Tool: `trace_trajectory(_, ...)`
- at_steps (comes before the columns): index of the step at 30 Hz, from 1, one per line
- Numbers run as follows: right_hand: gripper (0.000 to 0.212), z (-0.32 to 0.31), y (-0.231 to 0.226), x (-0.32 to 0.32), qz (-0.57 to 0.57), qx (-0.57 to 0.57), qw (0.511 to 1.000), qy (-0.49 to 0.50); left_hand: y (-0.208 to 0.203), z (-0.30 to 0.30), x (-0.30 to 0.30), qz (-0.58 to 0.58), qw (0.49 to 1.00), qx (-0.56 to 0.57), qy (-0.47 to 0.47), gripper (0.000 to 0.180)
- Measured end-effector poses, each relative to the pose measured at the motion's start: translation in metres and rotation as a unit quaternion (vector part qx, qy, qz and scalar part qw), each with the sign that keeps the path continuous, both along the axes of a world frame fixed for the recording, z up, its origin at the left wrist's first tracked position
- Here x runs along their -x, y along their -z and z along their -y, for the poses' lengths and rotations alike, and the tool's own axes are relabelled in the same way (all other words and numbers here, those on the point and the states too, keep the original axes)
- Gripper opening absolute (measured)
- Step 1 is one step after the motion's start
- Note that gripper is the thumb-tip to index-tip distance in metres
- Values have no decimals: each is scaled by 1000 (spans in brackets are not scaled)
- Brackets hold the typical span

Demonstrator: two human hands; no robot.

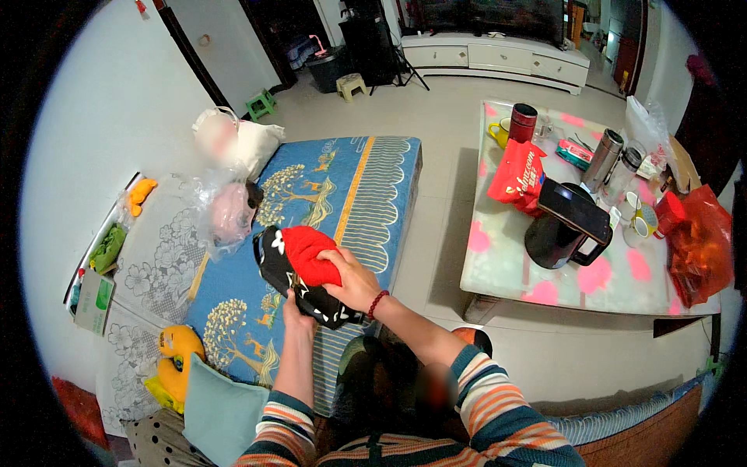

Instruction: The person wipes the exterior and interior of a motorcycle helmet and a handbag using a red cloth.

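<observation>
In front of me, over the blue patterned sofa cover (299, 202), I hold a black fabric bag (270, 261) with white shapes on it. A bright red, soft-looking cloth item (307, 251) lies against its upper side; whether it is inside the opening or on top, I cannot tell. My right hand (352, 282), with a dark red bead bracelet on the wrist, is closed over the red cloth. Lower down, my left hand (298, 313) grips the near edge of the black bag, its fingers partly hidden. A clear plastic bag (226, 214) with something pink inside lies just beyond.
To the right stands a low table (498, 268) bearing a black kettle (548, 237), a red packet (517, 175), flasks and cups. A white bag (253, 148) sits at the sofa's far end; a teal cushion (222, 409) and yellow plush (183, 350) lie near left.
</observation>
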State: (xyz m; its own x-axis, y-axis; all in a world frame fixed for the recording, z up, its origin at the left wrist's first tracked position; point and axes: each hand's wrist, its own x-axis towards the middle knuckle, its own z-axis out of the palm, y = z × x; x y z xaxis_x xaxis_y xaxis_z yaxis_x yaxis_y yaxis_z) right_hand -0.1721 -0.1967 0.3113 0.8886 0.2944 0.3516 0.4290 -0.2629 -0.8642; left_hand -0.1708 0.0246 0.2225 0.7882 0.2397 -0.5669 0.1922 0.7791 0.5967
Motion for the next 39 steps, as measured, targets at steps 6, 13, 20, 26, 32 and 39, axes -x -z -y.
trace_trajectory(6,59,10,15,-6,64,58,996,27,72,40,31,-82,996,18,-35,49)
trace_trajectory(13,57,17,36,-22,73,35,996,27,-14,-23,46,32,758,-593,270,27)
trace_trajectory(20,54,24,33,-14,33,-5,999,30,-99,-18,-14,242,298,-892,239,49)
trace_trajectory(26,53,49,49,-31,-6,-75,979,187,-106,-7,-15,154,306,-892,294,54)
trace_trajectory(32,53,59,80,-60,-74,-290,901,313,-79,24,12,29,418,-878,230,57)
trace_trajectory(39,37,-17,50,34,280,12,959,35,-56,-11,17,306,477,-772,287,47)
